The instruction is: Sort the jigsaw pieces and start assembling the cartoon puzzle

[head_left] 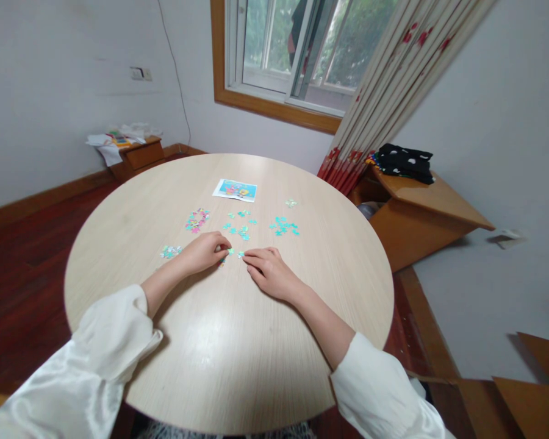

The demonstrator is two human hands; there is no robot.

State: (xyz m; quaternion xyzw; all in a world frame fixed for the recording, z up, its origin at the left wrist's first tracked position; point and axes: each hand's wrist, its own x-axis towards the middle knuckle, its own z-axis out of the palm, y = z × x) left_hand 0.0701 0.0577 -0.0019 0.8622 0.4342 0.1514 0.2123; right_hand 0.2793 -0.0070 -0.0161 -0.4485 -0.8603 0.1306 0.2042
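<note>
My left hand (205, 251) is closed in a pinch, with a small green jigsaw piece (230, 251) at its fingertips. Opposite it, my right hand (272, 273) rests low over the table, its fingers drawn together, and the fingertips are on another small blue-green jigsaw piece (241, 255). A narrow gap separates the two pieces. Partly hidden under my left hand, a few more pieces (222, 262) show. Just beyond my hands lie loose turquoise and green pieces (243, 232). A ring-like cluster of pink and multicoloured pieces (196, 220) is farther left.
The round wooden table (210, 341) carries a picture card (236, 190) at the back, turquoise pieces (283, 226) on the right, pale pieces (291, 202) behind those, and a group (171, 251) left of my left wrist. A wooden cabinet (434, 201) stands beyond the right edge.
</note>
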